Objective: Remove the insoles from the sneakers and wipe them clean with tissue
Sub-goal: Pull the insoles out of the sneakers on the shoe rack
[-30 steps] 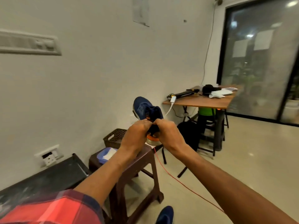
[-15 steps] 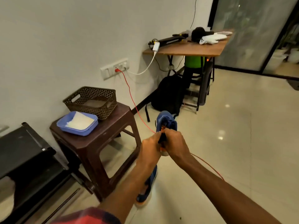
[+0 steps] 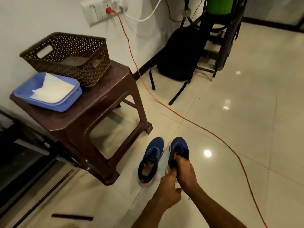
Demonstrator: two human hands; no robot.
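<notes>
Two blue sneakers are low over the tiled floor beside the stool. The left sneaker (image 3: 150,159) lies on the floor with its opening towards me. My right hand (image 3: 185,172) grips the collar of the right sneaker (image 3: 178,151), which has orange trim. My left hand (image 3: 167,189) holds the same sneaker at its heel from the left. White tissue (image 3: 52,91) lies in a blue tray (image 3: 69,102) on the brown stool (image 3: 92,109). No insole is plainly visible.
A brown perforated basket (image 3: 70,58) stands at the back of the stool. A red cable (image 3: 194,122) runs across the floor from the wall socket. A black backpack (image 3: 179,55) leans by a desk leg. A dark stick (image 3: 72,217) lies on the floor near me.
Both hands have brought the held sneaker down from chest height to floor level, beside the other sneaker. My view has tilted down towards the floor.
</notes>
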